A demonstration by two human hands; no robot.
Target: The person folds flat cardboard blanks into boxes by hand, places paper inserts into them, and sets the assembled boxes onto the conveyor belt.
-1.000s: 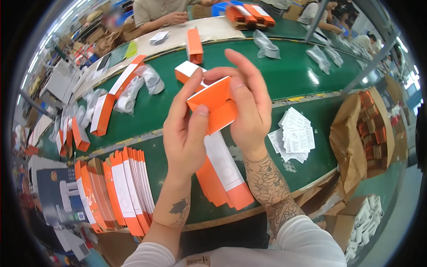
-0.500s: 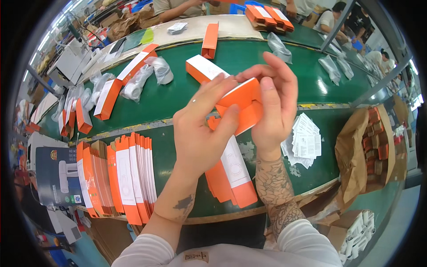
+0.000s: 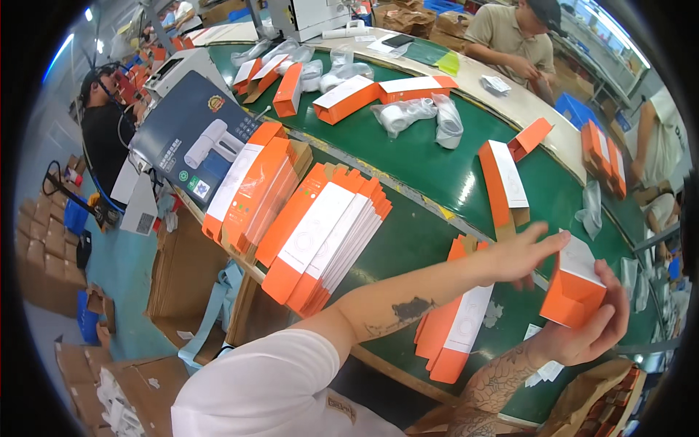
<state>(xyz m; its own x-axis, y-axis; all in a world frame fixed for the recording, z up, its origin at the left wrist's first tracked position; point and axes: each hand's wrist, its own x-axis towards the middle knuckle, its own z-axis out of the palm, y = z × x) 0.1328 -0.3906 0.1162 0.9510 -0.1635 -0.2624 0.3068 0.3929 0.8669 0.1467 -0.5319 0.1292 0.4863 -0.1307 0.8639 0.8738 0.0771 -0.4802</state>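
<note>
My right hand (image 3: 591, 333) grips an orange and white cardboard box (image 3: 575, 297), its fingers and thumb round the lower right side. The box is folded into shape and tilted. My left hand (image 3: 515, 256) is spread out flat, fingertips beside the upper left edge of the box; whether they touch it I cannot tell. Below my left forearm lie flattened orange and white cartons (image 3: 457, 331) on the green table. Printed paper leaflets (image 3: 537, 377) lie partly hidden behind my right wrist. A formed box (image 3: 502, 178) lies beyond my left hand.
Stacks of flattened cartons (image 3: 320, 237) stand left, beside a dark blue printed box (image 3: 196, 138). Formed boxes (image 3: 348, 98) and plastic-wrapped white items (image 3: 404, 116) lie on the far green surface. A brown paper sack (image 3: 590, 397) sits at lower right. Co-workers are across the table.
The view has swung left, so the table appears shifted and tilted. My left hand has come off the box's folded face and its fingers are stretched out; my right hand keeps the box.
</note>
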